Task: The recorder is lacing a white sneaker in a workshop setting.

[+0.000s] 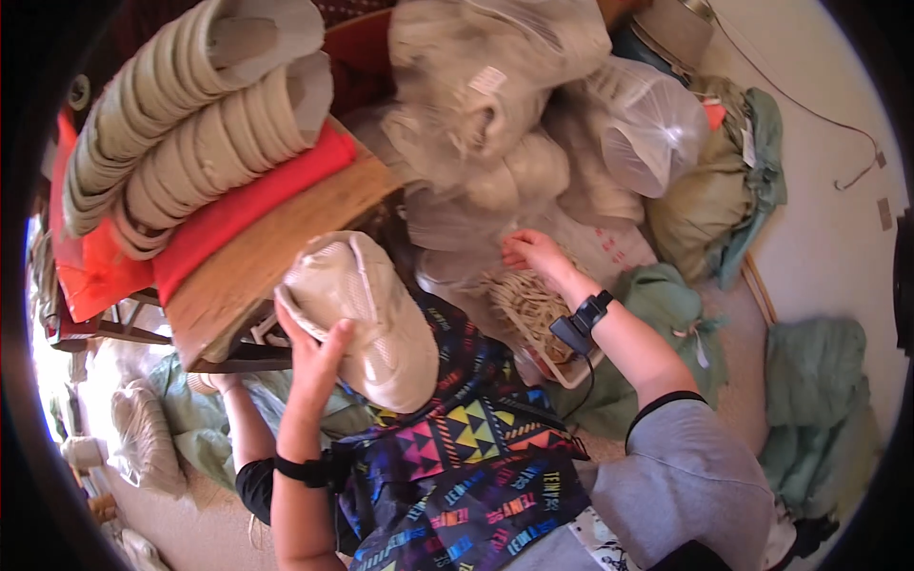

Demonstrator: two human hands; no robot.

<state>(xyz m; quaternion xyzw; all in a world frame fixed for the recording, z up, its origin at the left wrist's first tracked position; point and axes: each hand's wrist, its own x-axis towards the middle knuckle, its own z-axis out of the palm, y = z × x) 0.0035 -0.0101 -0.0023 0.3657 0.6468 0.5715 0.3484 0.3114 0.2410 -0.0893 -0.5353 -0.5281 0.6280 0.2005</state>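
Note:
My left hand is closed around a beige shoe upper with mesh panels. The upper is tilted over my lap, its rounded end toward me and its opening beside my fingers. To its right, above a white-rimmed basket, my right hand has its fingers curled together in a pinch. Anything between those fingertips is too small to make out. Beneath that hand and forearm, a heap of beige shoelaces fills the basket. A patterned dark apron covers my lap.
Two nested rows of beige uppers lie on red cloth over a wooden table at left. Clear plastic bags of uppers pile up ahead. Green sacks lie right. Another person's hand shows below the table.

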